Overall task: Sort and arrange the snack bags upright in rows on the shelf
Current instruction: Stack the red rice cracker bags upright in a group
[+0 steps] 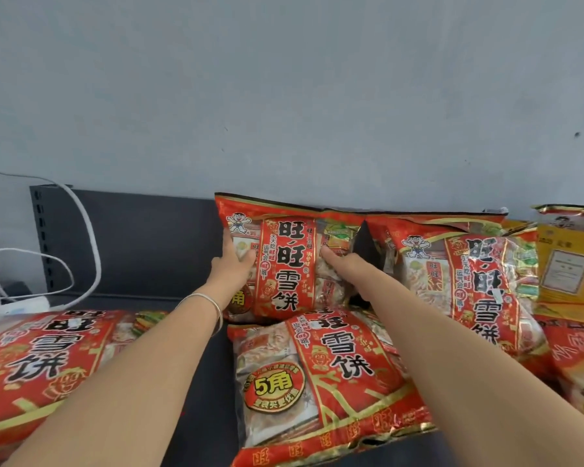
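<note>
- The left hand [231, 264], a thin silver bangle [213, 306] on its wrist, grasps the left edge of an upright red foil snack bag [284, 261], thumb on the front, apparently to stop it tipping.
- The right hand [338, 264] lies against the same bag's front near its right side, fingers stretched rather than curled, seemingly pushing it back and square.
- Nearest, a flat red snack bag [317, 382] lies face up on the dark shelf board [199, 382] under the right forearm, and another flat red bag [41, 358] lies to the left; both likely await their turn.
- The held bag stands at the shelf's back, in front of the dark rear panel [142, 244], probably the start of a row.
- Just to its right a leaning red bag [469, 274] tilts, its top close to the held bag's top corner, not yet straightened.
- Farther right stand yellow bags [567, 264], apart by kind.
- A white cable [88, 237] loops at the far left before the grey wall [284, 96].
</note>
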Tool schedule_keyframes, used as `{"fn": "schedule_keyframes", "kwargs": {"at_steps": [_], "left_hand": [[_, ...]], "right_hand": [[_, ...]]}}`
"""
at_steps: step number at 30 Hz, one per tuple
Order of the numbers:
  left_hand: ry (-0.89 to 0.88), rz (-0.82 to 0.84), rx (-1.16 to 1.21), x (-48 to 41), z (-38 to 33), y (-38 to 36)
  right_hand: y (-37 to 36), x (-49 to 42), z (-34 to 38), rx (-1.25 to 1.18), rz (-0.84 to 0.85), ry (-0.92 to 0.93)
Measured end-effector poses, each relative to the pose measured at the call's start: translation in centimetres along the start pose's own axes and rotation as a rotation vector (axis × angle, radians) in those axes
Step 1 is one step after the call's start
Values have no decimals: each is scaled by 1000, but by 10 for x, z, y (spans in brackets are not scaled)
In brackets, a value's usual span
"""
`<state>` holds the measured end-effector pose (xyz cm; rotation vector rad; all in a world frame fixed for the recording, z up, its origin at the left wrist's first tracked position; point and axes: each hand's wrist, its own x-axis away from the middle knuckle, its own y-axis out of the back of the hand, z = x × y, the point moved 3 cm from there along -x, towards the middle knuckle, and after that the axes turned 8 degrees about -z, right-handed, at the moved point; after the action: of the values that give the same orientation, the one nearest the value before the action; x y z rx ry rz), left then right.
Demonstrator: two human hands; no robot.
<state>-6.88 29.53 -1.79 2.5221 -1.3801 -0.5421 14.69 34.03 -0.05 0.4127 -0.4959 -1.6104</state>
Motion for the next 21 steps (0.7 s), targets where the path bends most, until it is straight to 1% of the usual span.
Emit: {"fn": "schedule_keyframes", "kwargs": {"at_steps": [3, 8, 12, 14, 17, 21], "left_hand": [[56, -25, 5, 1, 0, -4], [86, -65, -36, 21, 1, -1], [70, -28, -111, 42, 0, 7], [49, -29, -152, 52, -3, 11], [45, -13, -168, 65, -7, 13], [113, 94, -141, 97, -10, 9]], "right_hand": [[1, 6, 1, 90, -46, 19], [7, 26, -2, 209, -73, 64], [11, 48, -3, 411, -59, 117], [13, 54, -4, 475, -41, 159], [18, 66, -8, 517, -38, 196], [32, 87, -21, 543, -53, 216]]}}
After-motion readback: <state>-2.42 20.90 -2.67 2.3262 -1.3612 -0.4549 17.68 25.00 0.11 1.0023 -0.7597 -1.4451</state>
